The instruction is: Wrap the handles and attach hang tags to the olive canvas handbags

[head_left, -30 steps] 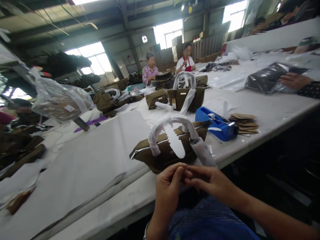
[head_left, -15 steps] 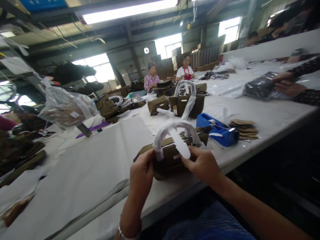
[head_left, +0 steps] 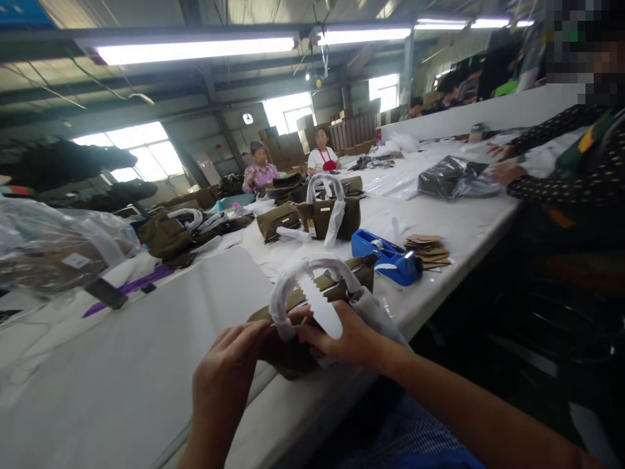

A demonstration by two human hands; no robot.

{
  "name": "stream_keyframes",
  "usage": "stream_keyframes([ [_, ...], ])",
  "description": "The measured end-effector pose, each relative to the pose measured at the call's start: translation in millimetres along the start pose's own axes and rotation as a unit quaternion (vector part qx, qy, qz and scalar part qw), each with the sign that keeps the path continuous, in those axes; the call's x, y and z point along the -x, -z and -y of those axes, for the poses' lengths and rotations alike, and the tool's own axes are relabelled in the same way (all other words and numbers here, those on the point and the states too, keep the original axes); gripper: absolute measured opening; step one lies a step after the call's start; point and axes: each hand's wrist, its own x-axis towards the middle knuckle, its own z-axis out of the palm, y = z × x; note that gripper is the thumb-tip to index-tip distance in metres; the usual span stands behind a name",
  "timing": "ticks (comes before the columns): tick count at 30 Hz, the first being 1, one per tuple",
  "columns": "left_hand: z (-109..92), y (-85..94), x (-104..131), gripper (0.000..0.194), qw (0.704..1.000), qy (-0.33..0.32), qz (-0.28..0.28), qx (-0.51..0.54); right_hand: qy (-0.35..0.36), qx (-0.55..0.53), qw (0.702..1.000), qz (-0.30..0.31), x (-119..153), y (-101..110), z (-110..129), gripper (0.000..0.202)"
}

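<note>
An olive-brown handbag (head_left: 297,365) stands at the near edge of the white table, its arched handle (head_left: 317,264) wrapped in white padding. My left hand (head_left: 229,365) is closed on the bag's left side, fingertips by the foot of the handle. Reaching across the front, my right hand (head_left: 342,335) pinches at that same handle foot, and the bag's front is partly hidden behind it. A flat white strip with a jagged edge (head_left: 322,306) shows in front of the handle, over the right fingers; what holds it is unclear. Clear plastic (head_left: 381,312) hangs by the right wrist.
Behind the bag lie a blue tape dispenser (head_left: 385,255) and a stack of brown tags (head_left: 427,251). More olive handbags (head_left: 336,215) stand farther back. At right, a co-worker's hands (head_left: 505,170) touch a plastic-wrapped dark item (head_left: 452,176). Two people sit across the table.
The view has turned right. My right hand has moved left across the bag's front to the left handle foot. The co-worker's hands have shifted on the wrapped item.
</note>
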Motion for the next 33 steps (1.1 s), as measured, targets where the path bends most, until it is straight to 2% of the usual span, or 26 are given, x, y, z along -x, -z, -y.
stream_keyframes([
  [3,-5,7.7,16,0.024,0.993,0.058,-0.070,-0.079,-0.025,-0.016,0.999,0.017,13,7,2,0.024],
  [5,-12,12.9,27,0.021,0.985,0.116,-0.105,-0.073,-0.035,-0.023,0.999,0.032,21,12,3,0.026],
  [7,-21,16.0,36,0.019,0.975,0.177,-0.133,-0.033,-0.040,-0.045,0.998,0.033,28,14,2,0.027],
  [11,-36,13.7,48,0.019,0.944,0.268,-0.186,0.053,-0.042,-0.062,0.997,-0.018,37,12,-10,0.029],
  [15,-41,4.0,52,0.019,0.902,0.312,-0.260,0.147,-0.002,0.012,0.997,-0.071,41,5,-26,0.034],
  [17,-44,-1.2,50,0.019,0.884,0.311,-0.284,0.203,0.028,0.045,0.995,-0.083,41,2,-31,0.034],
  [21,-53,-4.1,40,0.016,0.884,0.288,-0.290,0.228,0.077,0.156,0.981,-0.085,38,-2,-35,0.032],
  [26,-61,3.0,39,0.017,0.886,0.302,-0.285,0.206,0.131,0.338,0.924,-0.123,33,-4,-35,0.023],
  [29,-66,0.3,40,0.023,0.869,0.322,-0.253,0.277,0.174,0.378,0.902,-0.115,29,-5,-33,0.028],
  [33,-71,-11.2,38,0.017,0.848,0.326,-0.214,0.360,0.230,0.371,0.895,-0.092,23,-11,-28,0.029],
])
